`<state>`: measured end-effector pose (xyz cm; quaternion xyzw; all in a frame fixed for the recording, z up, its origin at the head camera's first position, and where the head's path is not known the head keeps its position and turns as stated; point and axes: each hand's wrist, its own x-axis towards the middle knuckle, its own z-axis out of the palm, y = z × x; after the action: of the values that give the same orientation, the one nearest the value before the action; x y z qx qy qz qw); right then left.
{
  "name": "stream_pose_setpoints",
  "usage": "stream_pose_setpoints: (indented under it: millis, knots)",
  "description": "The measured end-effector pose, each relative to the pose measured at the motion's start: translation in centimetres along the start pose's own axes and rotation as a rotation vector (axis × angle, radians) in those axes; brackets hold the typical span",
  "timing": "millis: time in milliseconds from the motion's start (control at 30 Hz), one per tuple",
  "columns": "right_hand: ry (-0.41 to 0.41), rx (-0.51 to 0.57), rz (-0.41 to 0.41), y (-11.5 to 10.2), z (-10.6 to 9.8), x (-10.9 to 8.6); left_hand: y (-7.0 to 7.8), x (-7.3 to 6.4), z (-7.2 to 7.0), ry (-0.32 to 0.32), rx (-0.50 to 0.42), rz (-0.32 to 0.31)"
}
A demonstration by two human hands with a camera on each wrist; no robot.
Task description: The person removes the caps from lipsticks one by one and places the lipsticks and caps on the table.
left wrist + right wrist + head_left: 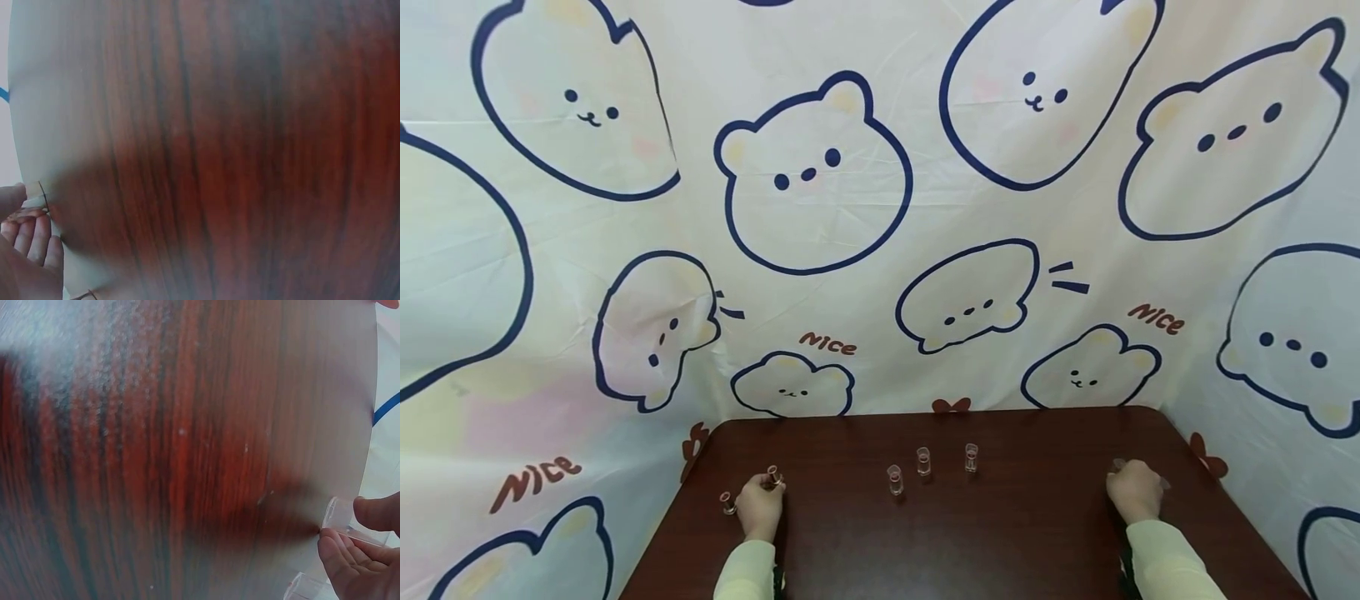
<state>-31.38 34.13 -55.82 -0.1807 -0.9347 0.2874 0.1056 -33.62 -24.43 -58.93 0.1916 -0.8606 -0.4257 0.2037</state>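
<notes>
My left hand [761, 507] is at the table's left side, pinching a small copper-tinted shot glass [774, 475] between thumb and fingers. Just left of it stands a similar glass [727, 502]. In the left wrist view the left hand [31, 256] holds its glass [36, 189] at the lower left, with part of another rim [84, 295] below. My right hand [1135, 490], at the table's right side, pinches a clear shot glass [340, 514], mostly covered by the hand in the head view. Beside the right hand [362, 562] shows part of a second clear glass [304, 587].
Three small clear glasses stand apart mid-table: one nearest [895, 480], one behind it [923, 461] and one farther right [971, 457]. The dark wooden table [985, 533] meets a pale curtain [880, 375] printed with cartoon bears at its back and sides.
</notes>
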Motion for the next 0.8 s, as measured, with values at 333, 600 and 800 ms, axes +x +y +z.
stream_pose_setpoints:
  millis: [333, 600, 800]
  knots:
    - [-0.008, 0.007, -0.012, 0.2, -0.1, -0.6, 0.2, -0.1, 0.0, -0.006, 0.011, -0.007]
    - [-0.025, 0.03, -0.013, 0.2, -0.2, -0.5, 0.1, 0.0, 0.0, -0.006, 0.021, -0.006]
    - [-0.005, 0.058, -0.011, -0.9, -0.3, -0.3, 0.0, 0.2, 0.0, -0.024, 0.016, -0.002]
